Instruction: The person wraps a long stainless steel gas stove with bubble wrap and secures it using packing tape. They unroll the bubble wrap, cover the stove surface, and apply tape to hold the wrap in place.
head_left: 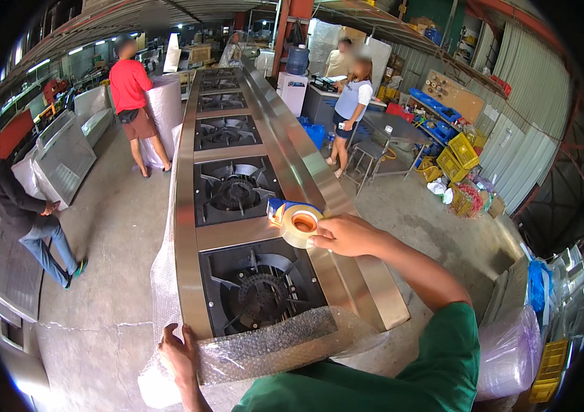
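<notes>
A long stainless steel gas range (pixel 237 237) stretches away in front of me, with a row of black burners (pixel 254 292) set into its top. Bubble wrap (pixel 275 347) lies over its near end and hangs down its left side. At the near left corner, my left hand (pixel 178 357) has its fingers bent round the bubble wrap. My right hand (pixel 347 235) grips a roll of packing tape (pixel 299 235) in a blue dispenser (pixel 278 209), held just above the steel between the two nearest burners.
A person in red (pixel 130 86) stands left of the range beside a tall wrapped roll (pixel 163 103). Another person (pixel 14 192) is at the far left. Two people stand beyond the range, near a steel table (pixel 391 129). Yellow crates (pixel 462 152) and a pinkish plastic roll (pixel 508 353) are on the right.
</notes>
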`<state>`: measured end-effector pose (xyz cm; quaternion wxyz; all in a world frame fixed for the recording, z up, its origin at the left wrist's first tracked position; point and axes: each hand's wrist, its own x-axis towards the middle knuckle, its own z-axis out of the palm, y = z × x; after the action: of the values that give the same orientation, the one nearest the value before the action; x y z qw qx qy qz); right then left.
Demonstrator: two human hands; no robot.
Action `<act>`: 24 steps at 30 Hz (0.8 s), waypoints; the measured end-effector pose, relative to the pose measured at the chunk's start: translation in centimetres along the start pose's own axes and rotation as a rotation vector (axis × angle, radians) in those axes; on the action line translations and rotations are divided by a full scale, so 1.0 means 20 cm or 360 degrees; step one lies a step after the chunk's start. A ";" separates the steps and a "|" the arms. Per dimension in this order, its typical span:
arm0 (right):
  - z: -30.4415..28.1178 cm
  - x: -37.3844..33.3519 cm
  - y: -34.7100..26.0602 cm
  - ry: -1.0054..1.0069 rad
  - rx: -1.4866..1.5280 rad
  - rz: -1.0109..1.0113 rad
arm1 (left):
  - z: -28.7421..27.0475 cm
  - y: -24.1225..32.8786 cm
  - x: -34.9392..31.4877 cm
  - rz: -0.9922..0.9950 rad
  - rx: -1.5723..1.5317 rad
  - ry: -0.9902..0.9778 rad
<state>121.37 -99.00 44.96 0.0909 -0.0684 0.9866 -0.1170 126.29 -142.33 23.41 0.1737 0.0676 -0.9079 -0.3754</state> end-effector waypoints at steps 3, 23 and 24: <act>0.17 0.10 0.09 0.0404 -0.0104 -0.0319 | 0.00 0.03 0.00 -0.0005 -0.0054 -0.0062; 0.25 0.80 0.36 0.0086 0.0481 0.0087 | -0.06 0.17 0.01 -0.0247 0.0279 -0.0085; 0.13 0.76 0.26 -0.0091 0.1109 -0.0036 | -0.07 0.18 0.00 -0.0278 0.0269 -0.0076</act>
<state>106.49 -96.87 38.68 0.1353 -0.0474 0.8836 -0.4457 126.77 -140.74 26.86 0.1124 0.1518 -0.9308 -0.3128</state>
